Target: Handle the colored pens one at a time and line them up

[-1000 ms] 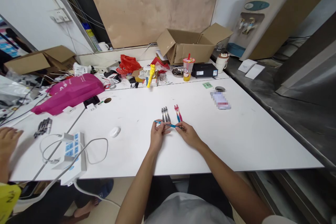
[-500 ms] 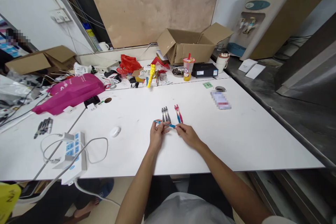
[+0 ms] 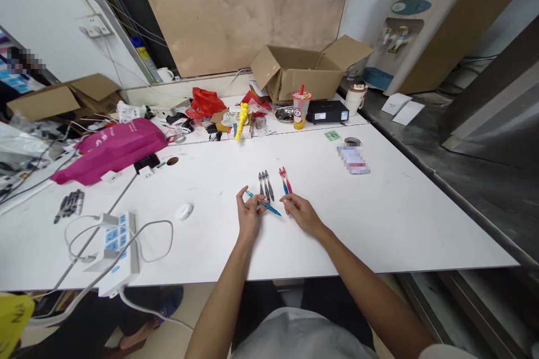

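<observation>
My left hand (image 3: 249, 216) grips a blue pen (image 3: 269, 207) between thumb and fingers, above the white table. The pen slants down to the right, its tip free of both hands. My right hand (image 3: 301, 213) is beside it, fingertips pinched together and apart from the pen; whether anything small is between them is hidden. Just beyond my left hand lie several black-and-clear pens (image 3: 265, 184) in a row. Right of these, near my right fingertips, are a pink-topped pen with a blue grip (image 3: 285, 182) and a pink pen (image 3: 288, 178).
A white earbud case (image 3: 184, 211), a power strip (image 3: 126, 247) with cables and several black markers (image 3: 69, 205) lie to the left. A phone (image 3: 353, 160) and a tape roll (image 3: 352, 141) lie to the right. Behind stand a drink cup (image 3: 300, 109), a black box (image 3: 328, 111) and a carton (image 3: 311, 84).
My right hand has let go of the blue pen's right end. The pen now tilts down to the right in my left hand, and my left index finger has lifted.
</observation>
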A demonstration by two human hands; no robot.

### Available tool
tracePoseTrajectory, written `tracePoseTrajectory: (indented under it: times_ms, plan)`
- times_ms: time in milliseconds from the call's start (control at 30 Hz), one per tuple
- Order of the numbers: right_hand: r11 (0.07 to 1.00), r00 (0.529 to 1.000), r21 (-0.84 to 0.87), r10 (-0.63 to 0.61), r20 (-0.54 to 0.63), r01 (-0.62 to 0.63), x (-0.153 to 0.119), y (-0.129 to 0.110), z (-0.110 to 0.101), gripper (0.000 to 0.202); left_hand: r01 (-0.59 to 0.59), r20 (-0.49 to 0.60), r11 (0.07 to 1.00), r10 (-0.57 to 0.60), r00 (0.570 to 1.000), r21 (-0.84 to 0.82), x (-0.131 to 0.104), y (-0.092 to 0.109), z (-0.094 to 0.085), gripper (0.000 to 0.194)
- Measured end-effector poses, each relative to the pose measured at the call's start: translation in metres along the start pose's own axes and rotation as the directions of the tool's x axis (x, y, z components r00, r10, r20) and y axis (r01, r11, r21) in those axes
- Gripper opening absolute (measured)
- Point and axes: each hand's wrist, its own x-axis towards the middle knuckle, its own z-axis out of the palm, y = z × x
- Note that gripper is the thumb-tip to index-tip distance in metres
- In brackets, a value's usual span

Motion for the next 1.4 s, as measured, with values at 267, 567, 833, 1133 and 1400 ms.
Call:
tracePoseTrajectory:
  times_ms: [267, 567, 833, 1133, 1400]
  plan:
    - [0.999, 1.000, -0.034, 0.019, 0.007, -0.018, 0.000, 0.003, 0.000, 0.033, 0.000, -0.014, 1.000, 0.000, 1.000, 0.024, 0.001, 0.001, 0.000, 0.070]
    - [0.948, 0.992, -0.307, -0.044, 0.122, 0.080, -0.009, -0.004, 0.004, 0.035, 0.032, 0.080, 0.999, -0.035, 0.996, 0.039, -0.001, 0.003, 0.000, 0.092]
    - [0.815, 0.996, -0.577, -0.087, -0.027, 0.055, -0.007, -0.010, 0.009, 0.046, 0.061, 0.092, 0.998, -0.059, 0.994, -0.011, 0.002, -0.005, -0.001, 0.087]
    - [0.636, 0.987, -0.755, 0.114, -0.114, -0.161, 0.033, -0.014, 0.002, 0.043, 0.054, 0.096, 0.995, -0.063, 0.993, 0.087, 0.004, -0.007, -0.003, 0.041]
    - [0.405, 0.949, -0.899, 0.312, -0.036, -0.167, 0.044, -0.043, 0.002, 0.042, 0.089, 0.097, 0.990, -0.100, 0.990, 0.105, 0.005, -0.007, -0.002, 0.037]
